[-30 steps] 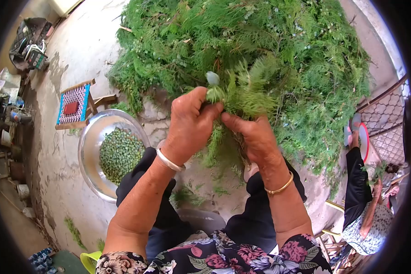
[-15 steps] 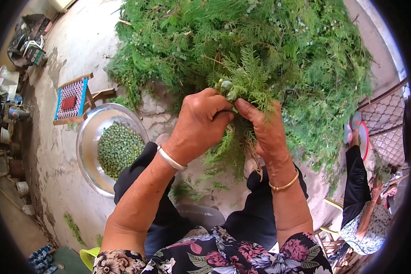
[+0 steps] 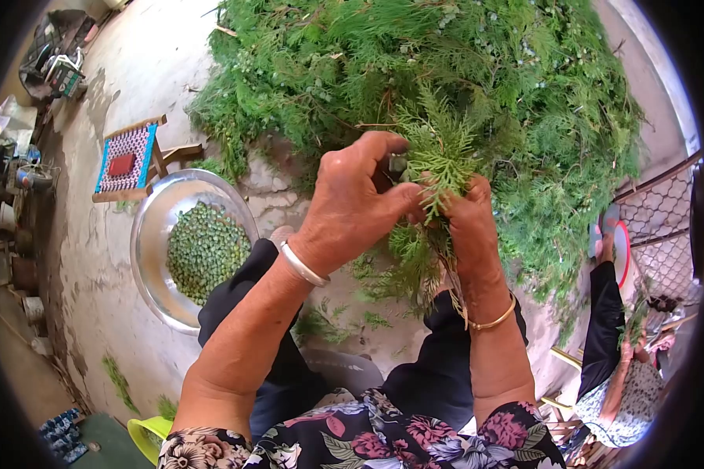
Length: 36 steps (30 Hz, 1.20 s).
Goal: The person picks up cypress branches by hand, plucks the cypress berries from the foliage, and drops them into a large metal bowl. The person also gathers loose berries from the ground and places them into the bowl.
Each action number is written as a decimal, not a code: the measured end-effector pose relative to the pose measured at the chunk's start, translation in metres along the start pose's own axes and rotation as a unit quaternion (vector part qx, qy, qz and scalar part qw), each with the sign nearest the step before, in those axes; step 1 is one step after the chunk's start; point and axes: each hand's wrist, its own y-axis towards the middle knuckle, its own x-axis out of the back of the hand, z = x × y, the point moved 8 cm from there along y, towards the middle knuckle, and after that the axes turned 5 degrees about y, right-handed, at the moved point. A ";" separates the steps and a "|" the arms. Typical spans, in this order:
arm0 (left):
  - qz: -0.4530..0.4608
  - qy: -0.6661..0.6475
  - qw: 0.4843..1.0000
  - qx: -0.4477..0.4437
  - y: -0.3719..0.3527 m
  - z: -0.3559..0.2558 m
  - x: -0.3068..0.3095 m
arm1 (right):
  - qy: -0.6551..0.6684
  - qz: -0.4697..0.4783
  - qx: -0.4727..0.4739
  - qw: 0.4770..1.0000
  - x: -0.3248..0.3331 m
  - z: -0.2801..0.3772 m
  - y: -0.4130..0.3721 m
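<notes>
My right hand [image 3: 473,223], with a gold bangle at its wrist, grips a leafy cypress branch [image 3: 444,160] whose thin stems hang below the fist. Close beside it, my left hand [image 3: 356,207] has its fingers curled, the thumb reaching to the foliage. Small green cones [image 3: 398,165] show in the gap between its thumb and fingers; how many it holds is hidden. To the left on the floor stands a wide metal basin [image 3: 150,289] with a heap of picked green cones [image 3: 206,252] in it.
A large pile of cut cypress branches [image 3: 328,70] covers the floor ahead. A low woven stool [image 3: 129,160] with a red object on it stands behind the basin. At right, another person [image 3: 618,391] sits near a metal lattice [image 3: 661,203]. A yellow-green container [image 3: 149,438] is at lower left.
My left thumb has parted from the fingers, and the cones seen above the hand now sit inside its curl. The right hand has shifted slightly downward with the branch.
</notes>
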 end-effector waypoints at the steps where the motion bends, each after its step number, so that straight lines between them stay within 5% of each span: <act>1: -0.001 0.000 1.000 0.001 0.000 0.003 -0.001 | -0.031 0.005 0.005 0.999 -0.001 0.002 0.000; 7: 0.035 -0.086 0.996 0.017 0.004 0.011 0.003 | 0.042 0.025 -0.049 0.998 -0.010 -0.001 -0.005; 11: 0.092 -0.290 0.948 0.091 0.002 0.016 -0.004 | 0.098 0.026 -0.068 0.993 -0.008 -0.006 -0.008; 13: 0.157 -0.556 0.811 0.089 0.002 0.013 -0.007 | 0.349 0.109 -0.081 0.927 -0.013 -0.002 -0.008; 15: 0.142 -0.600 0.784 0.069 0.007 0.017 0.001 | 0.327 0.091 -0.079 0.937 0.000 0.004 -0.006; 17: 0.094 -0.723 0.669 0.142 0.010 0.030 0.002 | 0.394 0.119 -0.088 0.907 -0.001 0.008 -0.005; 19: 0.073 -0.705 0.685 0.169 0.009 0.037 0.000 | 0.377 0.102 -0.090 0.916 0.001 0.009 -0.006; 22: 0.080 -0.518 0.839 0.144 0.003 0.031 -0.001 | 0.366 0.109 -0.095 0.919 0.000 0.009 -0.006; 25: 0.079 -0.385 0.906 0.155 -0.002 0.024 -0.007 | 0.357 0.122 -0.086 0.922 0.002 0.005 -0.005; 36: 0.143 -0.456 0.859 0.183 -0.010 0.027 -0.026 | 0.221 0.064 -0.114 0.967 -0.003 -0.001 -0.008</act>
